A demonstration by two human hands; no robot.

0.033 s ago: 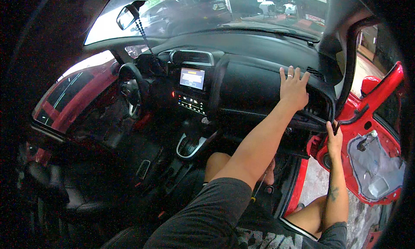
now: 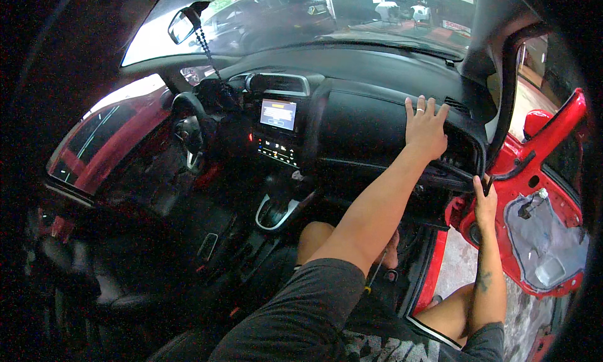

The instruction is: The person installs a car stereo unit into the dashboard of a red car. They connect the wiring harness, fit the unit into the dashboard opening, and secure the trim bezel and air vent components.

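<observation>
The person's left hand (image 2: 427, 129) lies on the big black dashboard (image 2: 370, 120), with its palm down and its fingers spread apart. The dashboard is in front of the person, under the windshield, and the hand is near its right end. The fingertips reach up close to a small air vent (image 2: 458, 105).

The right hand (image 2: 485, 202) is lower down, at the outer end of a dark trim strip (image 2: 453, 172) on the dashboard. Its thumb points up. I can't tell if it is pinching the strip or just touching it, because the dark parts hide some of the fingers.

I think the left hand should lean flat and even, so the push goes over the whole palm and not just one finger. The right hand should feel for the edge and go gently, because thin trim could crack if it gets bent hard. It looks best to use both hands together, one to steady and one to work. The red car door (image 2: 502, 252) is just beside the right hand, so I'd watch those knuckles near its metal.
</observation>
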